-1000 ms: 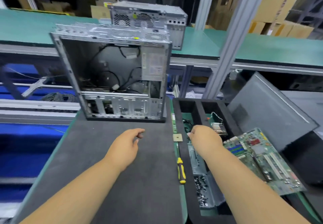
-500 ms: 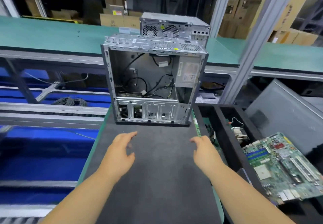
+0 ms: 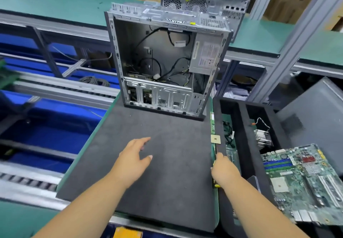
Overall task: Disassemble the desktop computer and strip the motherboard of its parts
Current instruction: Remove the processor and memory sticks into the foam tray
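At tabletop's right edge, your right hand (image 3: 223, 170) closes on the screwdriver (image 3: 215, 185), presumably for case (image 3: 163, 61) screws; left hand (image 3: 132, 158) hovers open.

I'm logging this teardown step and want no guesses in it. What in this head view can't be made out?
- Right hand: it covers the screwdriver; only a yellow bit shows, so the grip is unclear.
- Motherboard: its lower right corner is cut by the frame edge; markings too small.
- Power supply label in the open case: blurred.
- Tray compartments: near ends hidden by the right arm.
- Left hand: in view, open.
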